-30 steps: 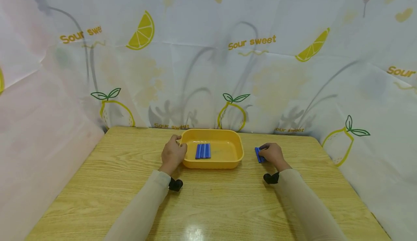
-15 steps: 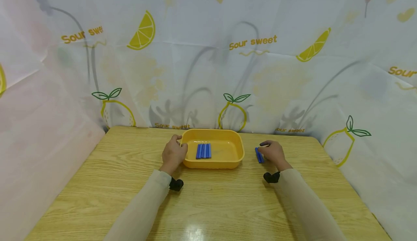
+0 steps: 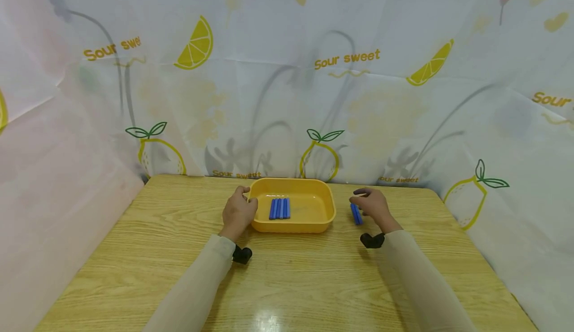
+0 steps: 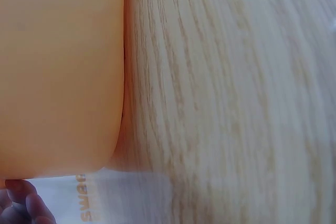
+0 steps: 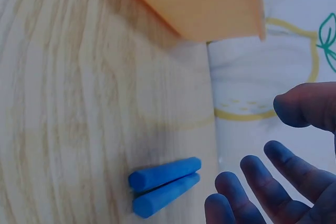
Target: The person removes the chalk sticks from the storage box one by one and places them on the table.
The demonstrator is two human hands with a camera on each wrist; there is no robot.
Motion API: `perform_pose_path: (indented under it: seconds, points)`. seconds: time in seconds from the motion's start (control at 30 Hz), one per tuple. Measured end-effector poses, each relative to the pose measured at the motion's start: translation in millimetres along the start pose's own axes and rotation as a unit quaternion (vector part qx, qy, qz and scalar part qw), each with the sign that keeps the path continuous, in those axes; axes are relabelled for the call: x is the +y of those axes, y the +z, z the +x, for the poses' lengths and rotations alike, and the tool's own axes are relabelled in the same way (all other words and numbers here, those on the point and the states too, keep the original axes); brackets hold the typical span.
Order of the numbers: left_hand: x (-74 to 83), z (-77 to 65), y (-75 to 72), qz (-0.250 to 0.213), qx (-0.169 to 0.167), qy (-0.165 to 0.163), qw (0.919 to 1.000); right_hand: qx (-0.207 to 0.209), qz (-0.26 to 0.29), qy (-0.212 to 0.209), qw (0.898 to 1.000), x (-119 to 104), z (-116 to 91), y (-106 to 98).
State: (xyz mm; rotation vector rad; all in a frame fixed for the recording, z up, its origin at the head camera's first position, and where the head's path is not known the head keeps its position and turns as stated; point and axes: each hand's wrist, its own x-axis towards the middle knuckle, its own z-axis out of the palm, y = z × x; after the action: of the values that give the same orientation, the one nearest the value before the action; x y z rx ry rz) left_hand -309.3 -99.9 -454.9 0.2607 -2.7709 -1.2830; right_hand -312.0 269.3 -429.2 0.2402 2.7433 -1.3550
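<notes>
My left hand (image 3: 239, 210) holds the left end of a yellow plastic tray (image 3: 293, 227); in the left wrist view its fingers (image 4: 31, 205) show past the tray's far corner. Inside the tray, towards its left, several blue chalk-like sticks (image 3: 279, 209) lie side by side in a row. Right of the tray, two more blue sticks (image 5: 165, 174) rest on the table, nearly parallel. My right hand (image 3: 374, 206) hovers just beside and above this pair. Its fingers (image 5: 296, 169) are spread and hold nothing.
The wood-grain table (image 3: 291, 282) reaches back to a white cloth (image 3: 278, 97) printed with lemons, which hangs along its far edge. Black wrist mounts (image 3: 242, 254) sit below both hands.
My right hand has come off the two blue sticks on the table, its fingers lifting and spreading. That pair now lies closer together. The left hand and tray stay where they were.
</notes>
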Motion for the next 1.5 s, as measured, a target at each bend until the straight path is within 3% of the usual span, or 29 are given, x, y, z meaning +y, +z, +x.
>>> perform_pose_path:
  seconds: [1.03,1.5]
  points:
    - [-0.8,0.0,-1.6,-0.001,-0.003,0.006,1.0000,0.008,0.032,-0.057,0.998,-56,-1,15]
    - [0.0,-0.4,0.2,-0.002,0.002,0.001,1.0000,0.006,0.032,-0.086,0.996,-69,-1,26]
